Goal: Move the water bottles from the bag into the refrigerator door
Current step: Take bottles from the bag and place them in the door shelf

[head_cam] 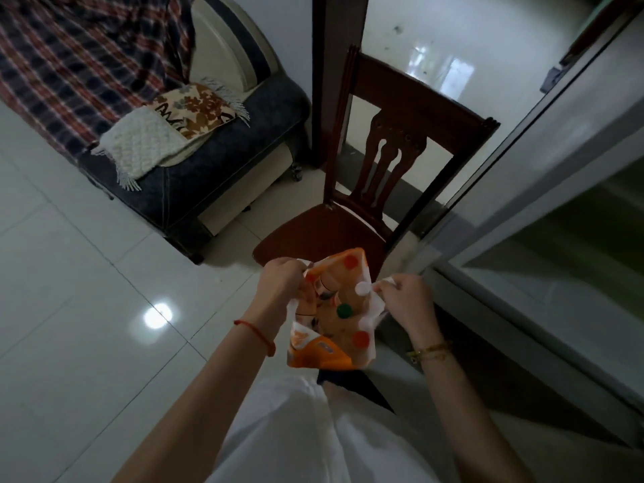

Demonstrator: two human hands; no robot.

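Note:
An orange and white plastic bag (322, 355) hangs between my hands in front of my body, held wide at the mouth. My left hand (280, 278) pinches the bag's left handle and my right hand (406, 296) pinches its right handle. Inside the bag stand several bottles, seen from above: a green cap (344, 311), a white cap (362, 289) and red caps (361, 339). The refrigerator (564, 190) stands to the right, grey, with its door shut.
A dark wooden chair (348, 228) stands just beyond the bag, its seat under the bag's far edge. A blue sofa (195, 183) with a plaid blanket and cushions sits at the left. Pale glossy floor tiles (87, 325) spread to the left.

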